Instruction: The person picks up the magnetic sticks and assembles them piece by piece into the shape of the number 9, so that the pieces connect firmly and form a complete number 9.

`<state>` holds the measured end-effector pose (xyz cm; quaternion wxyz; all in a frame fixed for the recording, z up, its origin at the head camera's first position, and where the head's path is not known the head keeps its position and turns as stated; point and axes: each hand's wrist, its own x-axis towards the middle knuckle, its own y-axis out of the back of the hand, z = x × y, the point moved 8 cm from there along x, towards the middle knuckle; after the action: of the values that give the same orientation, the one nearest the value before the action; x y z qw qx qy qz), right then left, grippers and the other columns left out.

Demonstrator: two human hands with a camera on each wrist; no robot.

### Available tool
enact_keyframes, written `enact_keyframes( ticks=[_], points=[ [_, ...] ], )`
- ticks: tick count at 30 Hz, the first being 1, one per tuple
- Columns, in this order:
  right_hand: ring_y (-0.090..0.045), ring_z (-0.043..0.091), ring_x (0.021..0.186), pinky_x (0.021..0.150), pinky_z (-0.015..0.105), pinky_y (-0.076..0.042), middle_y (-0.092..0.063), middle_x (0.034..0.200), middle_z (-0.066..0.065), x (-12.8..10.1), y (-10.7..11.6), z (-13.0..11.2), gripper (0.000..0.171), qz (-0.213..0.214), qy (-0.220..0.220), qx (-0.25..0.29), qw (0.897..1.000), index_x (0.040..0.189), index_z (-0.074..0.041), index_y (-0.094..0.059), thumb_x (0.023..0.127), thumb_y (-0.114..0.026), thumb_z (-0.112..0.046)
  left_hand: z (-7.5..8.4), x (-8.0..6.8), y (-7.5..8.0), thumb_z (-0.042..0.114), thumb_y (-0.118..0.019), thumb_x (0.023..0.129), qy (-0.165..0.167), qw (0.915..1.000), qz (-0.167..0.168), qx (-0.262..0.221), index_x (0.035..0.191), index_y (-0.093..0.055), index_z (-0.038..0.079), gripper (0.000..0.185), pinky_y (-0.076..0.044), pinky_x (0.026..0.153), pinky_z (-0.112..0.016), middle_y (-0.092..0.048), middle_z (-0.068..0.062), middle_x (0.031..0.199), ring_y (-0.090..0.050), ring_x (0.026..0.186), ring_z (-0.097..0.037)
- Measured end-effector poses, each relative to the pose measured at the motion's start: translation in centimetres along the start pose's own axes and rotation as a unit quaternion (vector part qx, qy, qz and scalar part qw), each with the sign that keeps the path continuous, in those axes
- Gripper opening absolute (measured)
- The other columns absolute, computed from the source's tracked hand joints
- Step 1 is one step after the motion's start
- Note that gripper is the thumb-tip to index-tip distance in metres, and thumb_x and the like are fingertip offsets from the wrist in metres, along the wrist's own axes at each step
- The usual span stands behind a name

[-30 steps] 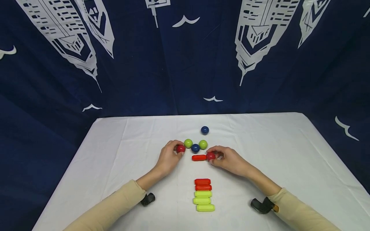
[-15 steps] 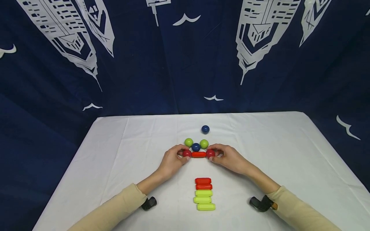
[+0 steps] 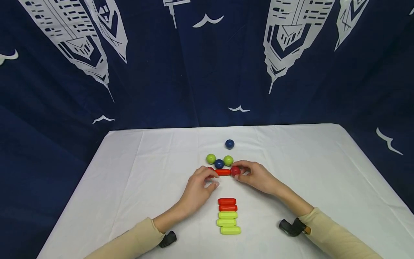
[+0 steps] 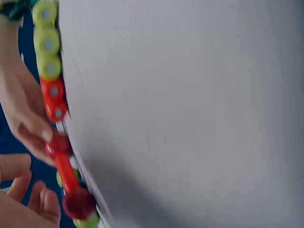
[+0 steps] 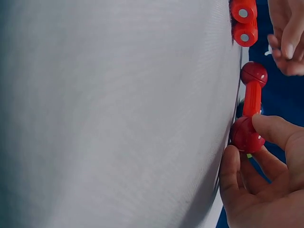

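Observation:
A red magnetic rod lies crosswise on the table with a red ball at each end. My right hand pinches the right red ball between thumb and fingers. Just in front of the left red ball, my left hand is apart from it, fingers loosely bent and holding nothing; it mostly hides that ball in the head view. Right behind the rod sits a blue ball, between a left green ball and a right green ball.
Another blue ball lies farther back. Nearer me is a stack-like row of two red rods and three yellow-green rods. White cloth covers the table, and a dark blue printed curtain hangs behind.
My left hand brought its red ball to the rod's left end, then let go and drew back toward me. My right hand stays on the other ball, its rod now slightly farther back.

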<state>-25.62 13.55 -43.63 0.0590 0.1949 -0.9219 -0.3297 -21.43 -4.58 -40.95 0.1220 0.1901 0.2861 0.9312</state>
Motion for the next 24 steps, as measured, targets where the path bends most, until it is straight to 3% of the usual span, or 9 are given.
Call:
enact_keyframes(
  ticks=[7,11,16,24],
  points=[
    [-0.056,0.019,0.086,0.075,0.031,-0.049,-0.063,0.095,0.001,0.0,0.1,0.0,0.039,0.001,0.004,0.002,1.000,0.125,-0.008,-0.064,0.088,-0.072,-0.008,0.1,-1.4,-3.2,0.009,-0.075,0.086,0.040,0.9912,-0.124,-0.023,0.098,-0.072,0.012,0.013,-0.045,0.070,-0.023,-0.061,0.006,0.087,-0.056,0.081,-0.015],
    [-0.056,0.019,0.085,0.074,0.032,-0.049,-0.063,0.093,0.001,-0.1,0.0,0.0,0.038,0.000,0.001,0.005,1.000,0.125,-0.009,-0.064,0.088,-0.072,-0.009,0.0,-1.5,-4.1,0.010,-0.074,0.086,0.047,0.9852,-0.164,-0.010,0.100,-0.074,0.010,0.014,-0.045,0.072,-0.022,-0.061,0.009,0.086,-0.056,0.080,-0.011],
    [-0.056,0.019,0.086,0.074,0.032,-0.049,-0.062,0.093,0.001,-0.1,0.1,0.1,0.038,0.000,-0.005,0.002,1.000,0.125,-0.009,-0.064,0.088,-0.071,-0.009,-0.2,-1.4,-4.4,0.011,-0.072,0.087,0.063,0.9812,-0.182,0.007,0.099,-0.076,0.009,0.013,-0.043,0.072,-0.023,-0.057,0.010,0.085,-0.053,0.079,-0.010],
    [-0.056,0.020,0.087,0.075,0.033,-0.050,-0.062,0.095,0.002,-0.1,0.0,0.1,0.038,-0.004,-0.010,0.010,1.000,0.126,-0.009,-0.064,0.089,-0.071,-0.010,-0.3,-1.6,-4.2,0.008,-0.070,0.090,0.074,0.9820,-0.173,0.007,0.098,-0.073,0.010,0.009,-0.043,0.076,-0.025,-0.058,0.010,0.089,-0.052,0.083,-0.009]
  ],
)
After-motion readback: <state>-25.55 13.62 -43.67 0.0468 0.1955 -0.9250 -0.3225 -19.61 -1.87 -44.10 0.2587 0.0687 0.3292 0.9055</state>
